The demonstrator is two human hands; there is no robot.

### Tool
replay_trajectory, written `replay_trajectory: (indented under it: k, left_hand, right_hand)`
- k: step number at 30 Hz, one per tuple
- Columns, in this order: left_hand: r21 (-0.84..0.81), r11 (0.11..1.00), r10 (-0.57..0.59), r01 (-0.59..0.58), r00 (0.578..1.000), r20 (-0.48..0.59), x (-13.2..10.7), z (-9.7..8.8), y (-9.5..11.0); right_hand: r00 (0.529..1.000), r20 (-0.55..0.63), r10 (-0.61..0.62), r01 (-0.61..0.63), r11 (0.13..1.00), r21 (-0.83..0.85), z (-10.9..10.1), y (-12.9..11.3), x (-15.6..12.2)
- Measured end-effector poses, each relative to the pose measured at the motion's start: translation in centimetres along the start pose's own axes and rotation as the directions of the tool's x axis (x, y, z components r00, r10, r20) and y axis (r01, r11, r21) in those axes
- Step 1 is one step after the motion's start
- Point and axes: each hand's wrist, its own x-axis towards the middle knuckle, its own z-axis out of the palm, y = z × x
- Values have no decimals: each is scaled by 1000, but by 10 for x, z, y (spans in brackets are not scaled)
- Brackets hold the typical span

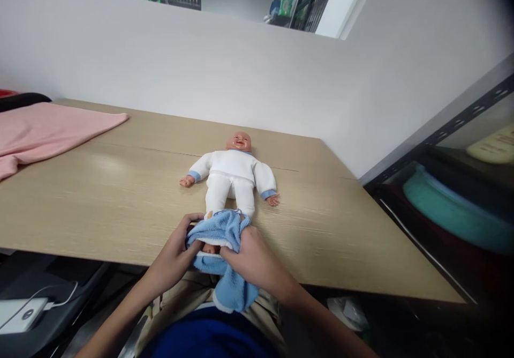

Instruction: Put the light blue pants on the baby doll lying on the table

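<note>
A baby doll point(232, 166) in a white top and white leggings with blue cuffs lies on its back on the table, feet toward me. Around its feet is a fluffy blue garment with white edging, which looks like baby pants point(227, 229); one leg of it hangs over the table's front edge. My left hand point(176, 251) grips the left side of the garment's opening, thumb inside. On the other side, my right hand point(251, 256) pinches the opening's edge. One doll foot shows between my thumbs; the other is hidden by the cloth.
The wooden table point(120, 202) meets a white wall behind. At the left lies a pink cloth point(60, 127). A white power bank point(22, 315) with a cable rests on a dark seat below left. To the right, a shelf holds a teal basin point(453, 213).
</note>
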Motion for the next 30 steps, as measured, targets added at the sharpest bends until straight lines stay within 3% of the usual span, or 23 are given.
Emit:
replay_trajectory:
  k: [6, 10, 14, 20, 25, 28, 30]
  left_hand:
    - [-95, 995, 16, -25, 996, -92, 5, 1, -2]
    - [-82, 994, 72, -76, 996, -52, 17, -7, -1]
    - [11, 990, 143, -144, 989, 22, 31, -20, 4]
    - [25, 981, 190, -190, 981, 29, 43, -23, 8]
    - [-14, 981, 194, -194, 981, 18, 41, -22, -3]
    - [-21, 978, 209, -208, 974, 81, 47, -33, -2]
    - [-12, 981, 193, -194, 965, 179, 57, -42, 2]
  right_hand:
    - [989, -150, -14, 27, 996, 82, 5, 18, -1]
    - [979, -181, -94, 101, 994, 30, 1, 27, 6]
    - [973, -207, -104, 89, 993, -77, -7, 36, 16]
    - [976, -208, -60, 32, 990, -138, -8, 43, 25]
    - [968, -184, -171, 153, 982, -109, -6, 48, 22]
    - [965, -131, -229, 217, 971, -100, -17, 49, 23]
    - [961, -93, -262, 253, 962, -100, -28, 51, 30]
